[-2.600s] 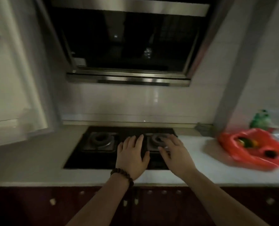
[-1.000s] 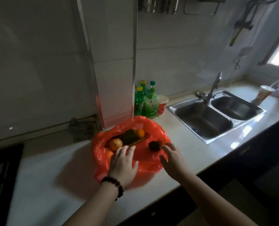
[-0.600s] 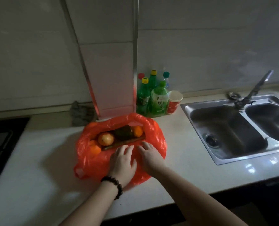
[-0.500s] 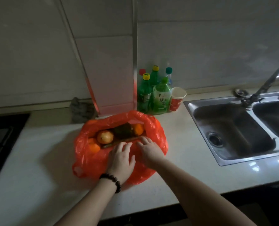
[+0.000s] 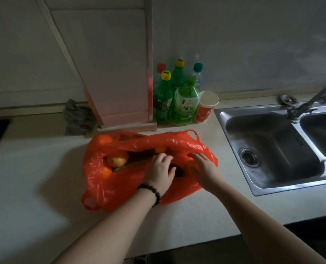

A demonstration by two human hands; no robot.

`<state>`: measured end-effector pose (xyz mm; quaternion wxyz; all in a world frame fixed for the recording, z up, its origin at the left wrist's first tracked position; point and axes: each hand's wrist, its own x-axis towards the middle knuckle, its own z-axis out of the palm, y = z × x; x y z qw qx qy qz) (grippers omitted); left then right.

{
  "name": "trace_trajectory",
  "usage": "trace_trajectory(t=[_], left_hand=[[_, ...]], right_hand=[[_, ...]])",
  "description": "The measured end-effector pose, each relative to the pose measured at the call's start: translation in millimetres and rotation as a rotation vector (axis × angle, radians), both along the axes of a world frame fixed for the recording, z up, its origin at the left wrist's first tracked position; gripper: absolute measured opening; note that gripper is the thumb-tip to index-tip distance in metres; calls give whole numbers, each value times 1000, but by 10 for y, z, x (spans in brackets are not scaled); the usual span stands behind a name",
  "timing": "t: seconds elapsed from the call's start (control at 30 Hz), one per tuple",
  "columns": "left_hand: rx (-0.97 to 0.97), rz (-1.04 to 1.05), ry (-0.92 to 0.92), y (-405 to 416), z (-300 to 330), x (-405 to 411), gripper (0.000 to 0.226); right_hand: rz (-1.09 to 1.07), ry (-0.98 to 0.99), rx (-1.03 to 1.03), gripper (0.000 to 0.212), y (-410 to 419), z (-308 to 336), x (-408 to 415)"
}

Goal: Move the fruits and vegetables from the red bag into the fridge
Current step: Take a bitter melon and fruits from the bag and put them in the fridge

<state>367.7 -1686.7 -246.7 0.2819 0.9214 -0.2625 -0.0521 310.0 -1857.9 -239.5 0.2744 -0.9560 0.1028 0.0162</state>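
Head view: thin red plastic carrier bag [image 5: 120, 187] lies slumped on the pale countertop [image 5: 34, 187], mouth gaping upward, just in front of a cluster of green plastic bottles [image 5: 185, 103] and a red-and-white paper cup [image 5: 206, 106]. Steel double sink [image 5: 272, 149] sits just to its right.

Left hand [image 5: 158, 172], beaded bracelet on the wrist, reaches into the mouth, fingers curled over something dark; can't tell whether it's actually gripped. Right hand [image 5: 204, 168] is spread flat on the bag's right side, fingers apart, holding nothing.

Produce is all in the bag: yellow-orange round fruit [image 5: 117, 160], small orange citrus [image 5: 106, 171], another orange one [image 5: 159, 149] near the far rim, long dark green vegetable [image 5: 131, 162]. Fridge not in view.

Risks, as I judge them:
- Round fruit near the open lip; pulling one item shifts the film and others roll onto the counter, possibly toward the sink.
- Slack film snags the fingers and drags the bag along.
- Dim light: easy to misjudge what's grabbed.
- Long vegetable lies under the fruit; lifting it first spills the rest.
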Motion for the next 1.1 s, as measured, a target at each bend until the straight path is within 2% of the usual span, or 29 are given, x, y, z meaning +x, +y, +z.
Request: trace_trajectory(t=[0.13,0.2,0.37,0.47,0.57,0.7,0.9,1.1], left_hand=[[153,-69,168,-170,-165,18,50],[220,-89,191,-185,-235,15,59],[157,-68,217,-145,-266,28,61],[125,-36,204,-25,-234,38,60],[104,12,163,141,-133,53,58],[38,73,94,378,113,14,58],[-67,260,-50,784,563,-120,53],[-140,509,-158,1261,864,-433,51]], right_hand=[[28,54,-52,46,-11,-107,-8],[43,113,-36,45,1,-160,32],[28,176,-86,52,51,-253,86],[-27,196,-60,44,117,-203,131],[5,211,-70,57,198,-67,124],[51,84,16,65,369,252,44],[120,-130,161,62,784,682,-7],[310,-206,252,52,1289,902,-7]])
